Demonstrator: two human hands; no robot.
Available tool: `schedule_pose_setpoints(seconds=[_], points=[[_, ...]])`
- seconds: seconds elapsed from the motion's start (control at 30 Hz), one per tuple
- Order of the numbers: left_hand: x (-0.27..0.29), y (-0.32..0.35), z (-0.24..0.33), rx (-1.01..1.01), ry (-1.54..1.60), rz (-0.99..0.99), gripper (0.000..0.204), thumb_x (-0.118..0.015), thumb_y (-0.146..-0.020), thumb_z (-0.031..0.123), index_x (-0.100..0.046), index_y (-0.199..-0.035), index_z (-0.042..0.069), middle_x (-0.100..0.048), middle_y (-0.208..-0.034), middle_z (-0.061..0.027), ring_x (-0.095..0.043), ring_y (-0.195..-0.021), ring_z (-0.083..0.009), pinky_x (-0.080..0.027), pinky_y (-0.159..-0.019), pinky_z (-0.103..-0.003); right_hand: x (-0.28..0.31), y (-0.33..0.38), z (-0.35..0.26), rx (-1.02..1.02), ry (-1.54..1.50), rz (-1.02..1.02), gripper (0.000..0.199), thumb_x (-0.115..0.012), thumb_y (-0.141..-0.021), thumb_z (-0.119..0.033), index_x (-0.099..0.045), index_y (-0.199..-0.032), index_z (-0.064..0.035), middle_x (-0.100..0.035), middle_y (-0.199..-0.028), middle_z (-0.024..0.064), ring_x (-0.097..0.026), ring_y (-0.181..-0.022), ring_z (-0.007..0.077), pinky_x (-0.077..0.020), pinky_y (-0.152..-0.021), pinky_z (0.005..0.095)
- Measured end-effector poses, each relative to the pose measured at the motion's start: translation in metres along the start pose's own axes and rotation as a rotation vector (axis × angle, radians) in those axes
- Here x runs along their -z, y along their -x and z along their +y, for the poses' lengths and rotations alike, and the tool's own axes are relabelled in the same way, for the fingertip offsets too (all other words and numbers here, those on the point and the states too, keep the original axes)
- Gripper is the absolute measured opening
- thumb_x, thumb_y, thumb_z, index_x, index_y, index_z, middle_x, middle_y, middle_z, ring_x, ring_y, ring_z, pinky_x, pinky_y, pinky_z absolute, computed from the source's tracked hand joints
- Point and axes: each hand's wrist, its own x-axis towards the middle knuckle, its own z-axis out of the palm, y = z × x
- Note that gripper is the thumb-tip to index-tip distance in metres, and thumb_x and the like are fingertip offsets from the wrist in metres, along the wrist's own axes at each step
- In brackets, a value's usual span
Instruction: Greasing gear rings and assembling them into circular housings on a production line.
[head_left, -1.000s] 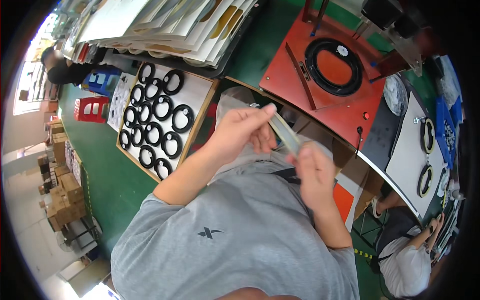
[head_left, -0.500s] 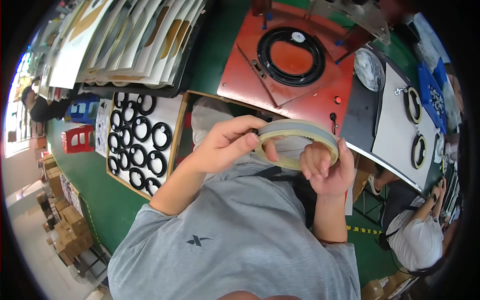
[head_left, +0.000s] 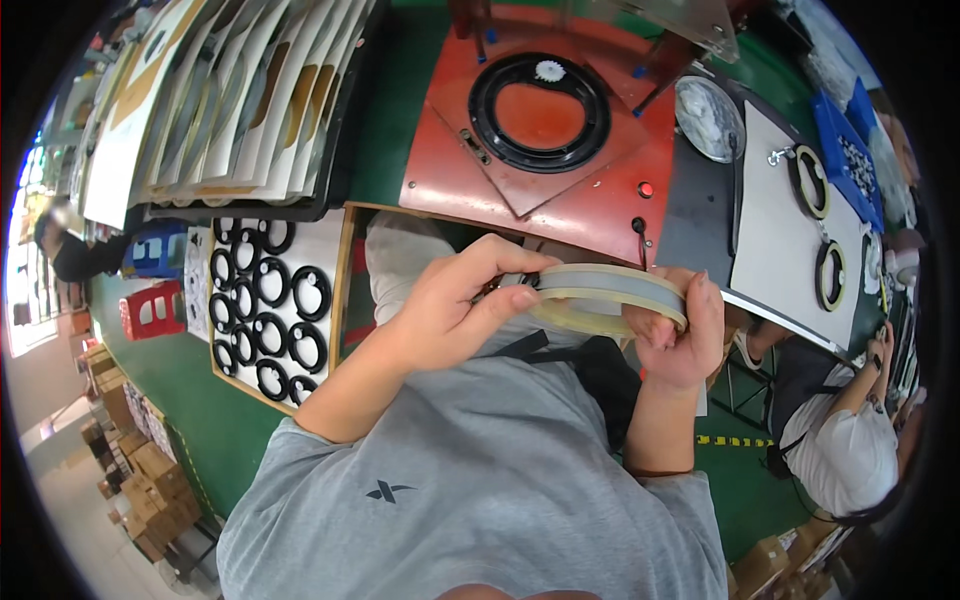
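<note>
Just below the red press plate (head_left: 520, 190), in front of the person's chest, both hands are holding a wide, pale roll of tape (head_left: 610, 298). The left hand (head_left: 455, 310) is pinching the left side of the roll between thumb and fingers, and the right hand (head_left: 680, 335) is grasping the right side from below, with its fingers closed around the rim. I am judging that the person is searching for the loose end of the tape. To do this well, the right hand should be keeping the roll steady and level while the left thumb is sliding slowly along the outer edge, so that the end is lifting cleanly and is not tearing or sticking back.

To the left of the red press plate, a flat wooden tray (head_left: 345, 290) with a white sheet is carrying many black rings (head_left: 270, 310) in rows, lying apart from each other. On the plate itself one large black ring (head_left: 540, 112) is sitting. To the right of it, a white board (head_left: 785, 215) is carrying two rings with a yellow edge (head_left: 808, 180), and a blue bin (head_left: 850, 160) beyond it is holding small parts, too small to tell.
</note>
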Motion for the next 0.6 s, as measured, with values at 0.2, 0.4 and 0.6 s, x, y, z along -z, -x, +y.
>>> schedule_pose_setpoints(seconds=[0.2,0.4,0.6], points=[[0.000,-0.020,-0.006,-0.246,-0.038,0.152,0.028,-0.081,-0.085,0.005,-0.071,-0.110,0.000,-0.072,-0.119,-0.0144,-0.070,-0.106,-0.0255,-0.053,-0.094,-0.035,0.006,-0.002,-0.001,0.039,0.220,0.157,0.040,-0.059,-0.106,-0.025,-0.065,-0.079,0.0045,-0.063,-0.069,0.0067,-0.048,-0.053,0.0061,-0.0329,-0.048,0.0233],[0.004,-0.019,-0.006,0.042,-0.099,0.101,0.033,-0.086,-0.082,0.009,-0.075,-0.111,-0.002,-0.077,-0.102,-0.0092,-0.071,-0.091,-0.0154,-0.057,-0.082,-0.029,0.026,-0.004,-0.012,-0.175,0.285,0.093,0.038,-0.058,-0.107,-0.028,-0.069,-0.086,0.0019,-0.063,-0.068,0.0035,-0.052,-0.055,0.0060,-0.0363,-0.049,0.0227],[-0.008,-0.020,-0.030,0.104,0.222,0.269,0.035,-0.075,-0.091,0.000,-0.068,-0.125,-0.005,-0.077,-0.110,-0.0097,-0.071,-0.094,-0.0112,-0.057,-0.082,-0.026,0.082,-0.048,-0.042,0.157,1.255,0.556,0.020,-0.064,-0.102,-0.017,-0.067,-0.110,0.0019,-0.069,-0.097,0.0102,-0.067,-0.085,0.0162,-0.0527,-0.078,0.0308]])
